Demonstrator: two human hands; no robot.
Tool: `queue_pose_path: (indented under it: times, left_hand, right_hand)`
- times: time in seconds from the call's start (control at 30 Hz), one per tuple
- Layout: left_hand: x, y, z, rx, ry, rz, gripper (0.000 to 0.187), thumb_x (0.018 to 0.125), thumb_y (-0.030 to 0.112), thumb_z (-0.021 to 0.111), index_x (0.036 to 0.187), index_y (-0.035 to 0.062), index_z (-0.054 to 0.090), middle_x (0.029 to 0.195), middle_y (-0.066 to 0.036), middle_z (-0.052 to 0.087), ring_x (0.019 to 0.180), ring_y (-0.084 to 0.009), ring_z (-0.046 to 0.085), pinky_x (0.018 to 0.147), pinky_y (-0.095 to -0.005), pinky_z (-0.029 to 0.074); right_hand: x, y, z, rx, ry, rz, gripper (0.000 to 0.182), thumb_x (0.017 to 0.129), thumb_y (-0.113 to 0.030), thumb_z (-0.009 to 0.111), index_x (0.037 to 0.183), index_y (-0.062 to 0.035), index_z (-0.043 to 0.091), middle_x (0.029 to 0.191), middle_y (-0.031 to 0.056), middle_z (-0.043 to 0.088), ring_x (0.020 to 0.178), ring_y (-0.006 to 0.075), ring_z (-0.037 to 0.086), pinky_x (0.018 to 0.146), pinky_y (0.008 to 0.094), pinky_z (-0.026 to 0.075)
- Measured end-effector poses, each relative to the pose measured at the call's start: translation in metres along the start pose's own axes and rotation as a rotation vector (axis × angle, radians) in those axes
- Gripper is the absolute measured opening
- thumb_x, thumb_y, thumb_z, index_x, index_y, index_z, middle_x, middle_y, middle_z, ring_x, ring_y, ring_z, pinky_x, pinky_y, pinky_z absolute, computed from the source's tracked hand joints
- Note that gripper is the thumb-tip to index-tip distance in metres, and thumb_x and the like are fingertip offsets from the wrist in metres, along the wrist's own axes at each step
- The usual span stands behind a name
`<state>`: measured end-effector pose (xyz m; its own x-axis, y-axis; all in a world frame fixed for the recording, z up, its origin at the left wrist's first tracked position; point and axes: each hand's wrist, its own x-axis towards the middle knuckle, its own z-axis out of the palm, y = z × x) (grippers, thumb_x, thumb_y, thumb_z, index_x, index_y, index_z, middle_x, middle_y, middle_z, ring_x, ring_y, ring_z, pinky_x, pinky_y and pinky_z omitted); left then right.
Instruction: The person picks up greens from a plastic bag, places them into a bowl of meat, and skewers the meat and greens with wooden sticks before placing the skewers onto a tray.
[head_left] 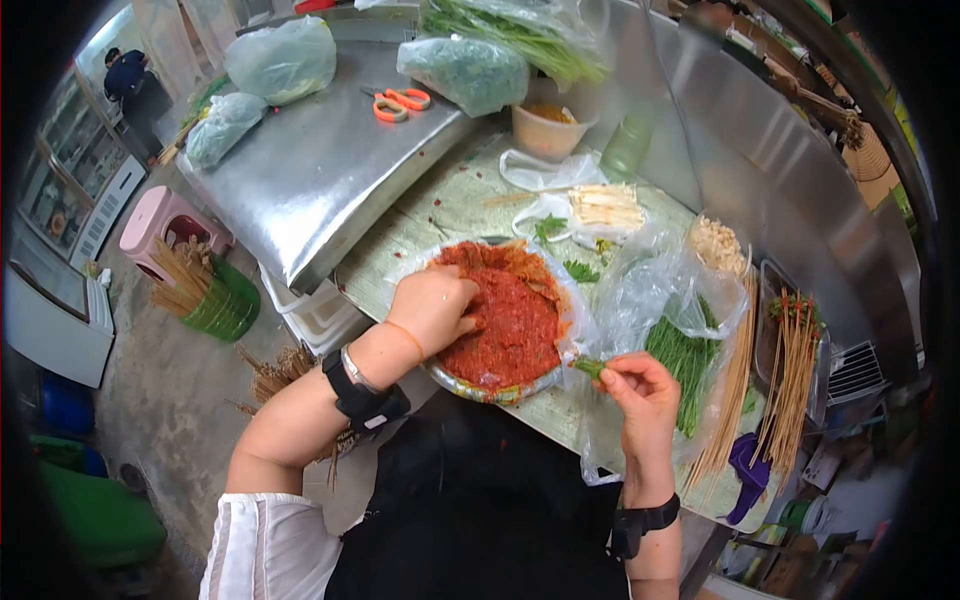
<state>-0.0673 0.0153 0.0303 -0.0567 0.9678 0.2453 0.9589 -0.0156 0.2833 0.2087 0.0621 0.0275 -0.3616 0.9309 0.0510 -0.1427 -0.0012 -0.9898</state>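
Note:
A round bowl (505,393) with a plastic-covered rim holds red minced meat (510,335) in front of me. My left hand (430,308) reaches over its left side, fingers curled into the mince and the tips partly hidden. To the right of the bowl, my right hand (640,388) pinches a small green herb bundle (588,367) between thumb and fingers. Beneath and beyond that hand lies a clear plastic bag (640,290) with long thin green stems (685,365) in it. Green leaves (580,271) rest on the table behind the bowl.
Wooden skewers (728,390) lie at the right, and more with green-and-red ends (790,360) sit by a metal tray (822,375). Enoki mushrooms (607,207) are behind. Orange-handled scissors (402,104) and bagged greens (465,72) rest on a raised steel surface (300,160). A purple object (748,475) lies front right.

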Motion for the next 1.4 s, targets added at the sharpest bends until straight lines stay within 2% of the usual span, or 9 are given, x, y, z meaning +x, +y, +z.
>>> queue_pose_path:
  times: [0.37,0.53,0.67,0.77,0.87,0.97,1.17,1.27,1.4]
  left_hand:
    - [0.006,0.000,0.002,0.053,-0.058,0.033,0.015,0.069,0.016,0.065,0.083,0.0127,0.068,0.081,-0.011,0.064,0.077,-0.0305,0.060,0.067,-0.0396,0.049]
    - [0.008,-0.015,-0.004,-0.014,-0.046,0.013,0.015,0.069,0.008,0.063,0.080,-0.0011,0.059,0.078,-0.020,0.057,0.075,-0.0367,0.056,0.066,-0.0395,0.046]
    - [0.002,-0.018,-0.001,-0.050,0.003,0.014,0.016,0.069,0.008,0.063,0.083,0.0004,0.061,0.078,-0.020,0.058,0.073,-0.0359,0.056,0.066,-0.0377,0.046]
    - [-0.005,-0.012,0.000,-0.166,0.051,-0.004,0.017,0.071,0.006,0.063,0.087,0.0013,0.064,0.076,-0.016,0.058,0.070,-0.0280,0.058,0.066,-0.0329,0.046]
    - [-0.006,0.012,-0.003,-0.608,-0.009,-0.025,0.016,0.078,0.001,0.057,0.092,-0.0021,0.064,0.076,-0.004,0.060,0.074,-0.0076,0.054,0.068,-0.0242,0.044]
    - [-0.003,0.026,-0.006,-0.702,0.112,0.016,0.016,0.077,0.009,0.064,0.089,-0.0010,0.064,0.077,-0.012,0.064,0.068,-0.0159,0.058,0.064,-0.0288,0.047]
    - [-0.016,0.015,-0.009,-0.821,0.107,-0.077,0.023,0.076,-0.005,0.053,0.096,-0.0019,0.063,0.084,-0.006,0.063,0.078,-0.0082,0.055,0.073,-0.0251,0.046]
    - [-0.021,0.003,-0.008,-0.464,0.102,-0.070,0.027,0.072,-0.002,0.056,0.097,0.0004,0.064,0.081,-0.010,0.062,0.075,-0.0150,0.059,0.070,-0.0270,0.047]
    - [-0.027,0.009,0.000,-0.483,0.115,0.025,0.022,0.076,0.000,0.055,0.096,-0.0008,0.064,0.076,-0.007,0.063,0.073,-0.0128,0.058,0.069,-0.0258,0.046]
  right_hand:
    - [-0.007,-0.008,0.000,0.040,0.007,-0.025,0.012,0.077,0.003,0.066,0.087,0.0015,0.061,0.084,0.0052,0.061,0.075,0.0117,0.060,0.071,0.0222,0.048]
    - [-0.011,-0.012,0.000,0.029,0.004,-0.053,0.012,0.077,0.004,0.066,0.087,0.0016,0.061,0.085,0.0049,0.060,0.076,0.0115,0.060,0.072,0.0221,0.048]
    - [-0.016,-0.010,0.001,0.015,0.000,-0.053,0.011,0.077,0.005,0.065,0.087,0.0015,0.061,0.086,0.0046,0.060,0.076,0.0111,0.059,0.072,0.0218,0.048]
    - [-0.021,-0.002,0.009,0.021,-0.005,-0.061,0.011,0.077,0.005,0.066,0.086,0.0009,0.062,0.086,0.0044,0.061,0.076,0.0097,0.059,0.071,0.0209,0.047]
    - [-0.006,-0.009,0.028,-0.077,-0.065,-0.135,0.012,0.076,0.004,0.066,0.086,0.0002,0.062,0.084,0.0037,0.062,0.076,0.0083,0.058,0.070,0.0201,0.047]
    - [0.010,-0.021,0.042,0.039,-0.130,-0.148,0.011,0.076,0.004,0.066,0.086,-0.0004,0.062,0.083,0.0027,0.062,0.075,0.0073,0.058,0.070,0.0199,0.046]
    - [0.004,-0.008,0.031,-0.023,-0.100,-0.084,0.011,0.077,0.003,0.066,0.086,-0.0003,0.062,0.084,0.0039,0.063,0.075,0.0085,0.059,0.071,0.0204,0.047]
    - [-0.005,-0.002,0.020,-0.018,-0.029,-0.038,0.011,0.076,0.002,0.067,0.086,0.0003,0.062,0.085,0.0057,0.063,0.077,0.0109,0.061,0.072,0.0230,0.049]
    - [-0.018,-0.008,0.022,-0.016,-0.038,-0.083,0.013,0.076,0.001,0.068,0.088,-0.0005,0.062,0.086,0.0049,0.063,0.077,0.0098,0.060,0.071,0.0217,0.048]
